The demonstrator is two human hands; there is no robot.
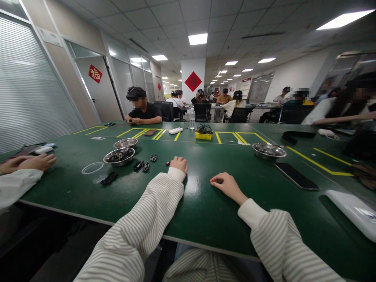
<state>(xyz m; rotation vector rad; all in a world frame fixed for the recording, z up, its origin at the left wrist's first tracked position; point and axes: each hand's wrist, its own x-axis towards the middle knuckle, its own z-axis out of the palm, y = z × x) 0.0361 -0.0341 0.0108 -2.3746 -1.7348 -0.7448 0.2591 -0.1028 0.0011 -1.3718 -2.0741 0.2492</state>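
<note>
My right hand [227, 186] is above the green table with thumb and forefinger pinched on a small orange-red piece [211, 181]. My left hand [178, 164] rests farther forward with its fingers curled down, and its palm side is hidden. Just left of those fingers lies a small dark red piece [167, 163]; I cannot tell whether they touch it. Several glossy black parts [145, 166] lie farther left, beside a metal bowl [120, 162] filled with dark parts.
Behind that bowl stands another metal bowl [125, 146]. At right are a third bowl [268, 157], a phone [296, 176] and a white device [352, 213]. A yellow tray [204, 136] holds black cables near a bottle [192, 119]. A co-worker's hands [37, 161] rest at far left.
</note>
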